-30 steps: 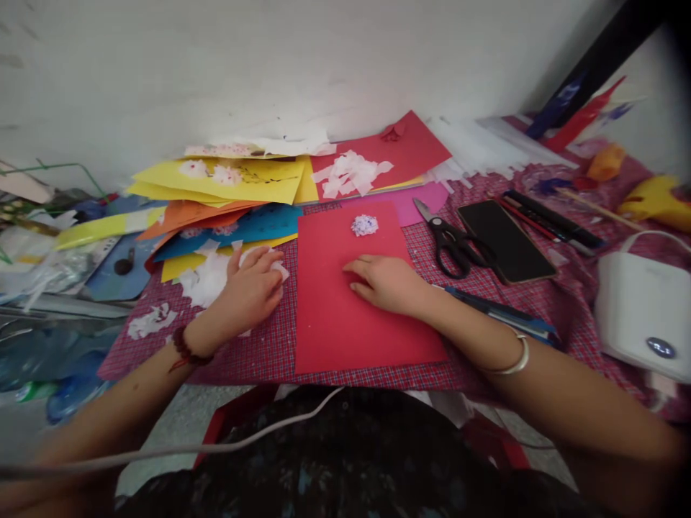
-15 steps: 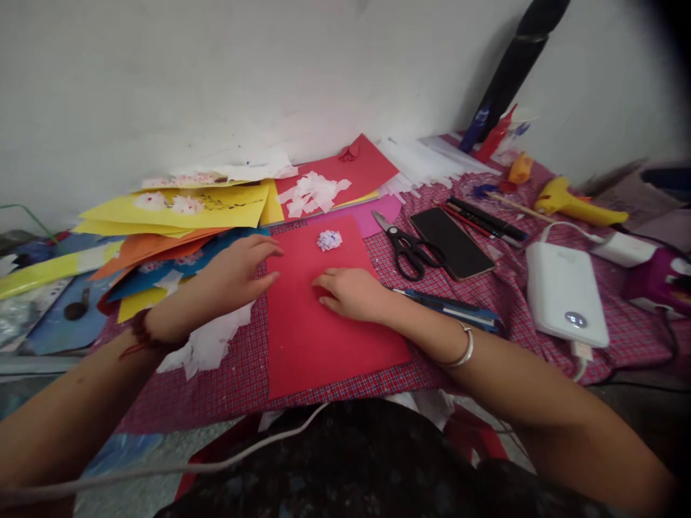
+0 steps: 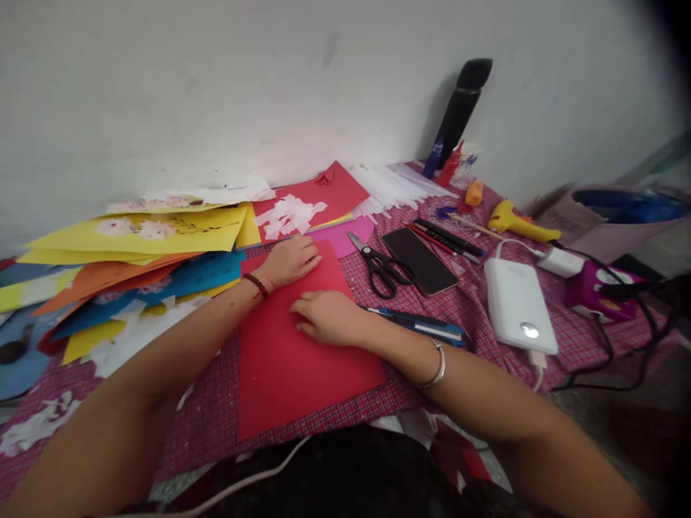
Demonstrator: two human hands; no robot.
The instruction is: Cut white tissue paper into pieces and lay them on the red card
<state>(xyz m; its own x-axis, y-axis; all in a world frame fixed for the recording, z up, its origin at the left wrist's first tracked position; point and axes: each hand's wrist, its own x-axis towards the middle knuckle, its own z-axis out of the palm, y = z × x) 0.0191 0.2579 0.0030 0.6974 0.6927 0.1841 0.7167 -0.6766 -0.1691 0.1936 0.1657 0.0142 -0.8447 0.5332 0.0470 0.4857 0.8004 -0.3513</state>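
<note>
A sheet of red paper lies on the checked cloth in front of me. My left hand rests palm down over the sheet's upper part, fingers laid forward and slightly bent. The spot where the small white-and-purple crumpled paper piece lay is under that hand, so the piece is hidden. Lower and to the right, my right hand hovers on or just above the sheet, fingers loosely curved and apart, holding nothing I can see.
Black-handled scissors, a phone and a blue cutter lie to the right. Beyond them are a white power bank and a yellow glue gun. Coloured sheets and torn white paper spread along the left and back.
My left hand has moved right and forward onto the crumpled paper piece, covering it. The right hand stays over the red sheet. The view has shifted slightly to the right and up.
</note>
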